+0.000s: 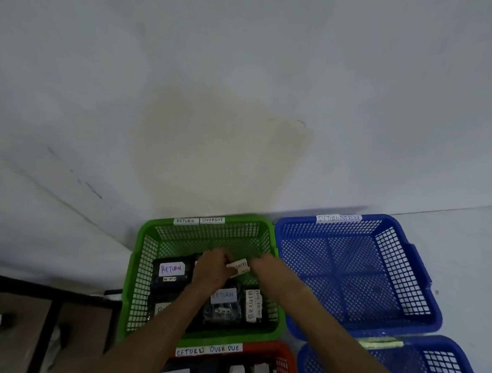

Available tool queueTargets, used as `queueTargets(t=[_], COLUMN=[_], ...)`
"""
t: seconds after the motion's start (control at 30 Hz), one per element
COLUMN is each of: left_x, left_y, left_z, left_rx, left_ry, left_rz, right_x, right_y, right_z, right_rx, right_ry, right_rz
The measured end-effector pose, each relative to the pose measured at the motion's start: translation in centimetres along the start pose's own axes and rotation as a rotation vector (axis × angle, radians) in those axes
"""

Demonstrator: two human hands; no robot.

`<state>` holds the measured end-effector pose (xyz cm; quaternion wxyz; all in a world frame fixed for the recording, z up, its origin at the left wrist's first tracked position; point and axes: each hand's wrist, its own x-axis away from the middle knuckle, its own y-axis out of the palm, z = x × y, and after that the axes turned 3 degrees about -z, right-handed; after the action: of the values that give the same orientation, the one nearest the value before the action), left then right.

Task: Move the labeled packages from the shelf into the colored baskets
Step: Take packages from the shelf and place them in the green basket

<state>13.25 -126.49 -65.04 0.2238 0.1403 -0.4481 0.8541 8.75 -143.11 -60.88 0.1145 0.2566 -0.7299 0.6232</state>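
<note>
Both my hands are inside the green basket, which stands on the floor against the wall. My left hand and my right hand hold between them a small package with a white label, above the basket's far half. Several black packages lie in the basket, with white labels reading RETURN. Most of the held package is hidden by my fingers.
An empty blue basket stands to the right of the green one, a second blue basket in front of it. A red basket with labeled packages sits at the bottom. A dark shelf frame is at the lower left.
</note>
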Motion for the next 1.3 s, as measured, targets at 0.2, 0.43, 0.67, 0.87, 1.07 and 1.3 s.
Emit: queueTargets(t=[0.2,0.43,0.67,0.87,1.07,1.3], left_x=[-0.6,-0.6,-0.5,-0.5,0.1,1.9], left_y=[0.7,1.0,0.9,1.2,1.4,1.3], left_z=[0.2,0.1,-1.4,-1.5,-1.8,-2.4], left_rx=[-0.129,-0.163,0.003,0.138,-0.056,-0.191], left_ry=[0.053,0.084,0.132,0.167,0.247,0.303], left_rz=[-0.018,0.084,0.016,-0.078,-0.198,-0.197], right_x=[-0.9,-3.2,-5.4,-5.5,-5.6,-6.0], right_y=[-0.8,1.2,1.9,1.5,2.0,3.2], right_z=[1.9,-0.1,-1.0,-0.8,-0.9,-1.2], right_rx=[-0.143,-0.225,-0.543,-0.367,-0.131,0.200], right_ry=[-0.033,0.045,0.205,0.163,0.153,0.135], right_rz=[0.162,0.004,0.060,0.021,-0.031,-0.074])
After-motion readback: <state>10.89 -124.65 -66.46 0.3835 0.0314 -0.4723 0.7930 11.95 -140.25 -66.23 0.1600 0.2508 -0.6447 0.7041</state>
